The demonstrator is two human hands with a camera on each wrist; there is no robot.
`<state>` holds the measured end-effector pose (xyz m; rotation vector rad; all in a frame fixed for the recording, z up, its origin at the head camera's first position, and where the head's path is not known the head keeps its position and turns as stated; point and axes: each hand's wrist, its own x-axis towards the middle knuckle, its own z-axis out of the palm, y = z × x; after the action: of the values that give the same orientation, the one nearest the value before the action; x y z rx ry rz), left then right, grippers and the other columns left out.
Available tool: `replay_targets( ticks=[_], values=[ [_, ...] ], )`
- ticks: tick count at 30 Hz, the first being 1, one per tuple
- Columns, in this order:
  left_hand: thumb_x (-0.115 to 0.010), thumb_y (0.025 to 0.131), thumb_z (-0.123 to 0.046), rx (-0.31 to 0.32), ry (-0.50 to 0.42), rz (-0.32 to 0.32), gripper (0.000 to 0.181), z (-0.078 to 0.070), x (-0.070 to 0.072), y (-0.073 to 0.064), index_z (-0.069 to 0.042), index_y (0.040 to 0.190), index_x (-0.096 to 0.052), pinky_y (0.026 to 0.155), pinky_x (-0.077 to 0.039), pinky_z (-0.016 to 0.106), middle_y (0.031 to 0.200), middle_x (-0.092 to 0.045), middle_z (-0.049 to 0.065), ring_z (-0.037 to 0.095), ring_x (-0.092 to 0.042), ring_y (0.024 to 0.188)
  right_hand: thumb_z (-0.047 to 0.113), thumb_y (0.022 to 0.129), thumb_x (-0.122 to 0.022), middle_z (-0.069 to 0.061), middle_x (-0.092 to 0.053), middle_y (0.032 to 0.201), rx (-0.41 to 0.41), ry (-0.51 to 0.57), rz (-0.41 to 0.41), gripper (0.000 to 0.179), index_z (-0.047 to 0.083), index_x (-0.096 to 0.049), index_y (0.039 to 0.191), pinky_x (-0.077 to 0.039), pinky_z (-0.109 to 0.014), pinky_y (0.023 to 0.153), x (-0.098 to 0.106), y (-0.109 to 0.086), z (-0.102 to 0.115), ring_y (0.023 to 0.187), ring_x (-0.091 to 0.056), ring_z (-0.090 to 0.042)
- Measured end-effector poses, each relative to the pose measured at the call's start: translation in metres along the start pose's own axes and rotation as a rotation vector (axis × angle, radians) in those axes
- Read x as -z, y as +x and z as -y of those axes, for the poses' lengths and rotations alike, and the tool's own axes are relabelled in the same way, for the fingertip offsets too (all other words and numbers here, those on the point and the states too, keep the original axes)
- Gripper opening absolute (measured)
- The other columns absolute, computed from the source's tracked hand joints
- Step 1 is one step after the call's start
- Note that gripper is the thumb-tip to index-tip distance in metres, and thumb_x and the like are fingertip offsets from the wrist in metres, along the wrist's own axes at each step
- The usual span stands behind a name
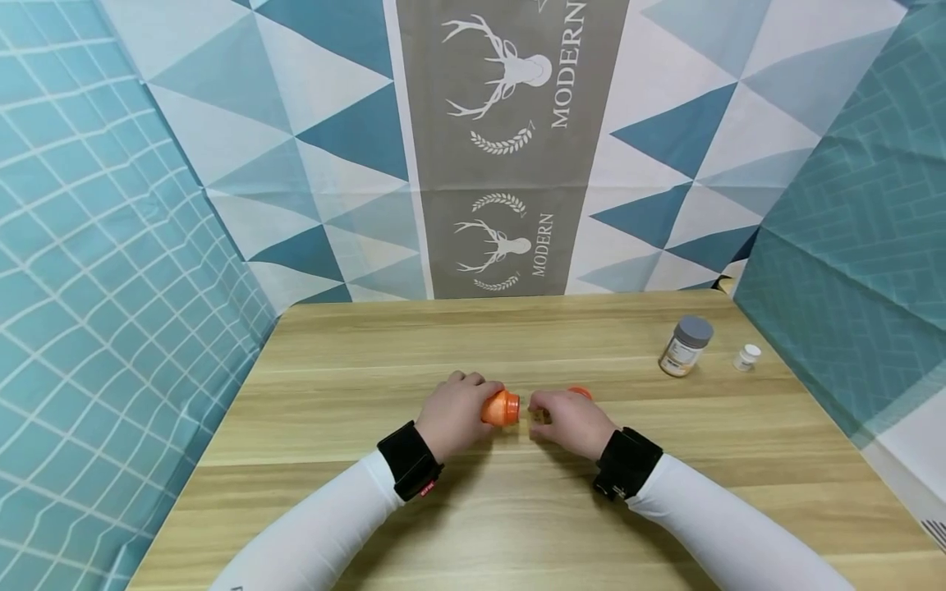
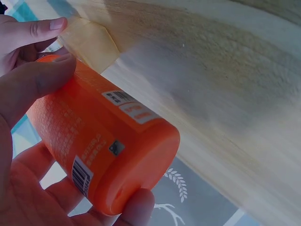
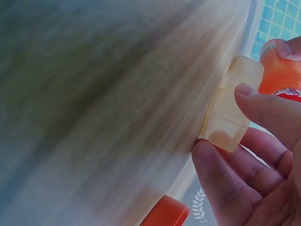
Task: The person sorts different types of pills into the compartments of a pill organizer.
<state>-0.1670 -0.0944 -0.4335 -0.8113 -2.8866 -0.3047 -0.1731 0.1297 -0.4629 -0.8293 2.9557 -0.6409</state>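
Observation:
My left hand (image 1: pixel 452 417) grips an orange bottle (image 1: pixel 501 408), its fingers and thumb wrapped round the body. The bottle lies on its side in the air, its uncapped mouth toward my right hand (image 1: pixel 569 423); printed labels and a barcode show in the left wrist view. Between thumb and fingers, my right hand pinches a small translucent yellowish pill box (image 3: pixel 230 106), with a roundish shape visible at one end of it. The box is close to the bottle's mouth. An orange cap (image 3: pixel 167 212) lies on the table beyond my right hand, mostly hidden by it in the head view.
On the wooden table (image 1: pixel 355 345), a jar with a grey lid (image 1: pixel 686 345) stands at the back right. A small white bottle (image 1: pixel 747 357) is to its right. Patterned cloth (image 1: pixel 502 164) hangs behind the table and along both sides.

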Motion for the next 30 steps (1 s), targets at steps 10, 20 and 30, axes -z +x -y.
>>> replay_targets(
  ticks=[10,20,30],
  values=[
    [-0.088,0.073,-0.034,-0.037,0.080,-0.049,0.055,-0.004,0.000,0.002,-0.022,0.122,-0.068,0.082,-0.050,0.042,0.106,-0.064,0.001,0.024,-0.056,0.094,0.025,0.083,-0.081,0.011,-0.058,0.077,0.012,0.001,0.002,0.023,0.014,-0.068,0.098,-0.044,-0.025,0.061,0.001,0.000,0.000,0.065,-0.049,-0.006],
    [-0.088,0.074,-0.034,-0.080,0.210,-0.051,0.051,-0.012,0.005,0.005,-0.024,0.121,-0.069,0.079,-0.049,0.040,0.103,-0.064,0.002,0.025,-0.056,0.093,0.026,0.081,-0.082,0.012,-0.058,0.076,0.005,-0.007,-0.005,0.024,0.015,-0.068,0.098,-0.044,-0.026,0.061,-0.001,0.000,-0.003,0.065,-0.049,-0.006],
    [-0.082,0.079,-0.019,-0.093,0.325,-0.004,0.042,-0.021,0.010,0.012,-0.027,0.118,-0.070,0.075,-0.048,0.036,0.099,-0.065,0.001,0.023,-0.055,0.090,0.024,0.083,-0.081,0.009,-0.062,0.080,-0.008,0.008,0.003,0.022,0.014,-0.070,0.099,-0.045,-0.027,0.063,0.000,0.000,-0.004,0.067,-0.051,-0.006]
  ],
)
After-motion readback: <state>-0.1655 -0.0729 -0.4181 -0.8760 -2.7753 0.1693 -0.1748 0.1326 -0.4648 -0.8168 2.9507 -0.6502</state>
